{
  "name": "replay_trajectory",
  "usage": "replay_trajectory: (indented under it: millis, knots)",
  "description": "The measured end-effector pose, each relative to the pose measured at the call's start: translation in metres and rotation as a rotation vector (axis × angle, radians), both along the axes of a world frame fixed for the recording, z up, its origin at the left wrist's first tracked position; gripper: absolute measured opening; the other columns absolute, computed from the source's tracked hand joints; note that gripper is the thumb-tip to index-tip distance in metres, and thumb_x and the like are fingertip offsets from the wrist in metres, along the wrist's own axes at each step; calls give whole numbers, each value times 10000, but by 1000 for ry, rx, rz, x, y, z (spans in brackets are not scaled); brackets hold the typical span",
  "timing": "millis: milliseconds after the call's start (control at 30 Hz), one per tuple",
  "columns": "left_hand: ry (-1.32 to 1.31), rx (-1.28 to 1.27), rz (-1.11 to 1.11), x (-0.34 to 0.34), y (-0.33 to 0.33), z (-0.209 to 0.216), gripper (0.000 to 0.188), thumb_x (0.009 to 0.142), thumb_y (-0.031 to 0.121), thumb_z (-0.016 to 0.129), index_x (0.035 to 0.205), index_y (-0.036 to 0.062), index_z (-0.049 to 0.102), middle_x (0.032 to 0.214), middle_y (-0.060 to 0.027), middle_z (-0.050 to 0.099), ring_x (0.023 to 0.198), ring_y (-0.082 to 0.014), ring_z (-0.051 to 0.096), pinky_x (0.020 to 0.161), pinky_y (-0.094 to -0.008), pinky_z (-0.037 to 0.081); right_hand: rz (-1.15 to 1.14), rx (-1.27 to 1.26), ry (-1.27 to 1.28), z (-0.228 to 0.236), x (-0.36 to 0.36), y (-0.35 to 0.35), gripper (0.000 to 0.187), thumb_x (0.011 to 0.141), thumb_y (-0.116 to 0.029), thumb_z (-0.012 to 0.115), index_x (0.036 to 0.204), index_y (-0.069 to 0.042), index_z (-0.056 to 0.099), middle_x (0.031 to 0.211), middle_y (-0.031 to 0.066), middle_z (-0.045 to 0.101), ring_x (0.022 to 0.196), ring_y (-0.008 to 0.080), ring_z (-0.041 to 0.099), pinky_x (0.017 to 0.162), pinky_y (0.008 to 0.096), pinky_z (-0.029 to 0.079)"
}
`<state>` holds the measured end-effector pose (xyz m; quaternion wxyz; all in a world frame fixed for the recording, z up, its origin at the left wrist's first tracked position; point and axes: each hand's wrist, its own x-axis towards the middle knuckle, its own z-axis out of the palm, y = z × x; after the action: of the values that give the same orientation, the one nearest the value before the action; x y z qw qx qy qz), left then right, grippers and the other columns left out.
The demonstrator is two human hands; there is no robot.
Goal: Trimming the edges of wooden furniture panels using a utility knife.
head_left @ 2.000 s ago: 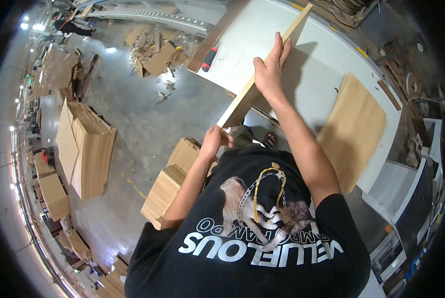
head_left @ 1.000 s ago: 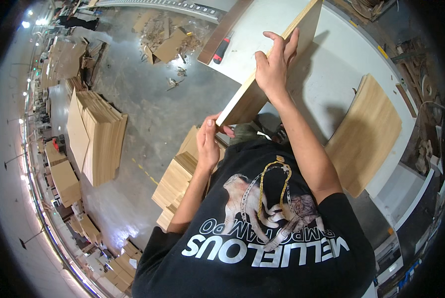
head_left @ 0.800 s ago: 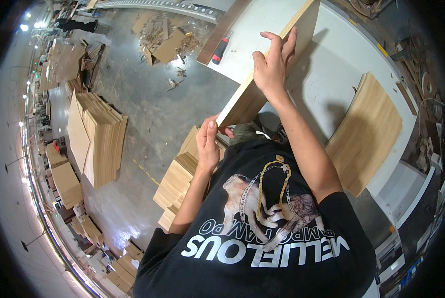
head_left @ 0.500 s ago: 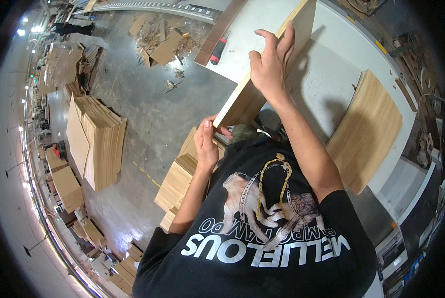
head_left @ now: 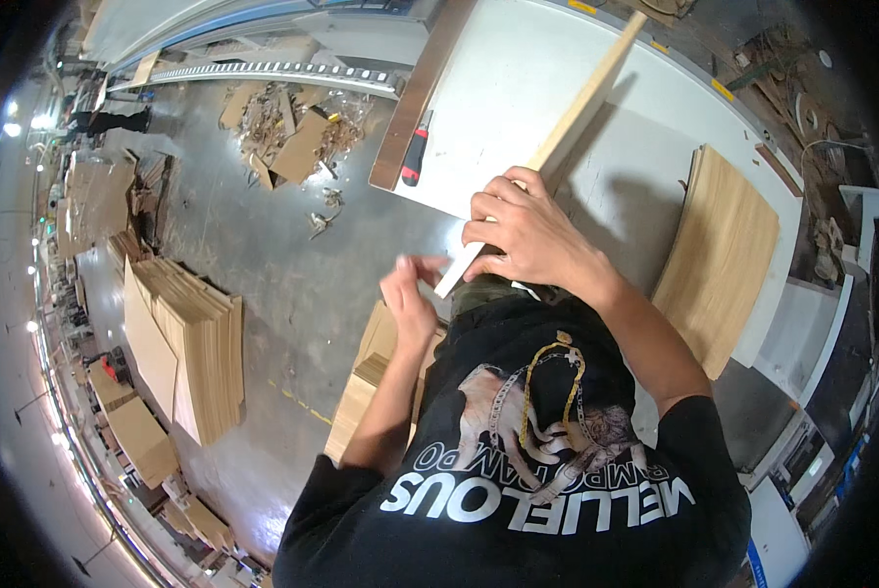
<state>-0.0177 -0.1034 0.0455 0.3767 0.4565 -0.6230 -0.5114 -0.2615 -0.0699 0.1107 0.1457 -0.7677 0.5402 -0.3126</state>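
A wood-grain board (head_left: 584,106) stands on its narrow edge over the white worktable. My right hand (head_left: 532,230) is wrapped over its upper edge close to the near end, fingers on the left side and thumb nearer me. Just left of that end is my left hand (head_left: 410,299), its fingertips smeared by motion; whether they touch the board I cannot tell. A red-and-black hand tool (head_left: 416,157) with a slim tip lies at the table's left side. Beneath my right wrist shows a small white scrap (head_left: 526,290).
Wood-grain panels (head_left: 719,260) lie at the right of the white worktable (head_left: 518,59). Left on the floor (head_left: 292,294) stands a tall stack of panels (head_left: 199,343); farther off is a heap of cardboard and scraps (head_left: 297,137). More panels (head_left: 361,392) stand beside my left forearm.
My right hand has slid down the board toward its near end. My left hand has come off the board's lower corner, and the board now looks more edge-on.
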Motion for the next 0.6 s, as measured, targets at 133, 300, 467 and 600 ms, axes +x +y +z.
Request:
replay_trajectory:
  millis: [133, 300, 467, 600]
  knots:
    - [-352, -263, 129, -51, -124, -72, 387, 1079, 286, 585, 1001, -77, 696, 860, -179, 718, 790, -268, 684, 754, -398, 530, -85, 18, 46, 5, 11, -4, 383, 754, -479, 843, 956, -166, 757, 1028, -1, 654, 1161, 226, 596, 1140, 471, 335]
    - [-947, -777, -35, -67, -198, -193, 419, 996, 230, 628, 1343, -3, 602, 1243, -210, 672, 1191, -396, 625, 1050, -495, 470, -88, 90, 83, 19, 19, -15, 363, 813, -440, 823, 984, -133, 733, 1059, 31, 654, 1188, 231, 589, 1189, 502, 327]
    - [-1129, -658, -318, -83, -180, -197, 402, 960, 140, 597, 1336, -1, 589, 1183, -213, 653, 1141, -364, 645, 1088, -468, 448, -117, 136, 172, 27, 28, -19, 343, 856, -399, 788, 1017, -102, 730, 1055, 65, 683, 1168, 239, 609, 1207, 496, 337]
    - [-1011, -311, -181, -69, -155, -182, 404, 881, 234, 706, 1191, -18, 647, 1108, -221, 658, 1095, -406, 645, 1021, -499, 487, -48, 117, 168, 21, 35, -21, 367, 858, -427, 790, 1053, -122, 732, 1065, 59, 702, 1135, 243, 624, 1181, 460, 363]
